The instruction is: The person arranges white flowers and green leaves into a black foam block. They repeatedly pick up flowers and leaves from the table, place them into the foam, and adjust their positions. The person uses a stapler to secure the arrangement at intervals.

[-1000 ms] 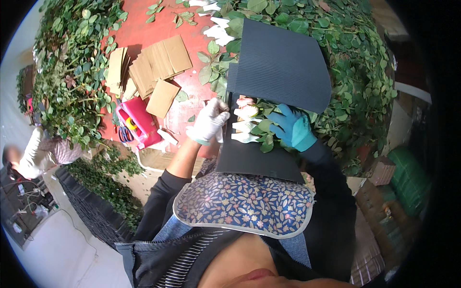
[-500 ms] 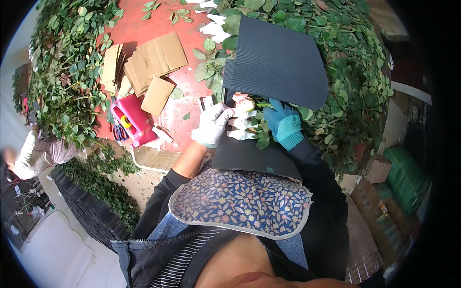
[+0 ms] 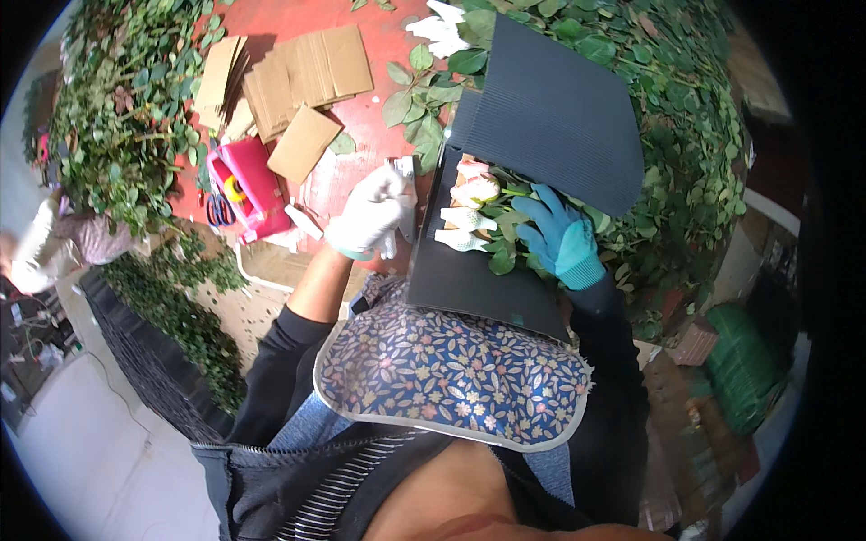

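Several rose heads lie in a row on a black sheet (image 3: 478, 281): a pink rose (image 3: 476, 189) and others in white netting sleeves (image 3: 465, 218). A dark corrugated flap (image 3: 559, 117) rises beyond them. My right hand (image 3: 561, 236), in a blue-teal glove, has its fingers spread over the green stems and leaves right of the blooms. Left of the sheet, my left hand (image 3: 370, 212), in a white glove, is closed with curled fingers. A narrow grey-white object (image 3: 403, 169) shows beside and below it; its kind is unclear.
Brown cardboard pieces (image 3: 307, 72) lie on the red table (image 3: 361, 122). Near them are a pink tape dispenser (image 3: 253, 185) and blue-handled scissors (image 3: 219, 207). Leafy stems (image 3: 686, 171) heap up at right, more (image 3: 117, 117) at left. Another person's sleeve (image 3: 41, 248) shows far left.
My left hand has drawn away from the rose heads to the left, onto the grey-white object. My right hand's fingers have spread on the stems. The view has shifted slightly.
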### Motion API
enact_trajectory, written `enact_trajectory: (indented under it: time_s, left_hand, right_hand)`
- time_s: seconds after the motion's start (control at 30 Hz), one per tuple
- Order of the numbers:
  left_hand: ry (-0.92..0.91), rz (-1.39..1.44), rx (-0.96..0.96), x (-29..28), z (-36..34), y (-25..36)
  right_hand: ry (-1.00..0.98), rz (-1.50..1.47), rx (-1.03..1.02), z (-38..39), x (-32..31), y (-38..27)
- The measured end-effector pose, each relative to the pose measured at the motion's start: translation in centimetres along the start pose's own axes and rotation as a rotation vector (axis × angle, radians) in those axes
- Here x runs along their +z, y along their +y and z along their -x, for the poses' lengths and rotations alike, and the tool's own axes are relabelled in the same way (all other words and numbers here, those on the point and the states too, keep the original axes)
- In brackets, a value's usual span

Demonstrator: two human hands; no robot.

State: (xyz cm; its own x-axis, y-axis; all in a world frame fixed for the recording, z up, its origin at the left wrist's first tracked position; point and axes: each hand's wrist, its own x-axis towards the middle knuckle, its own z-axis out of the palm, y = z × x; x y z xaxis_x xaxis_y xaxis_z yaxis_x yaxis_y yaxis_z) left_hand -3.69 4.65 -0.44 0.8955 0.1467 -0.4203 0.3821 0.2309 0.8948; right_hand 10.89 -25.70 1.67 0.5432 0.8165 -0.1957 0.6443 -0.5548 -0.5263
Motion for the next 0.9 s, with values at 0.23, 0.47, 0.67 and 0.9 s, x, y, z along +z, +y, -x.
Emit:
enact_trajectory:
  time_s: [0.23, 0.47, 0.67, 0.9]
  left_hand:
    - [-0.255, -1.13, 0.472, 3.3, -2.0, -0.8]
    - [-0.383, -1.382, 0.466, 3.6, -2.1, 0.0]
    - [-0.42, -1.435, 0.562, 3.2, -2.4, -0.6]
    - [-0.407, -1.227, 0.547, 2.1, -1.6, 0.9]
  right_hand:
    - [-0.449, 0.439, 0.308, 0.4, -5.9, -6.1]
    - [-0.375, 0.56, 0.278, -0.6, -6.0, -8.4]
    - [-0.504, 0.352, 0.232, -1.9, -5.9, -9.2]
    - [-0.463, 0.341, 0.015, -3.2, 2.7, -3.2]
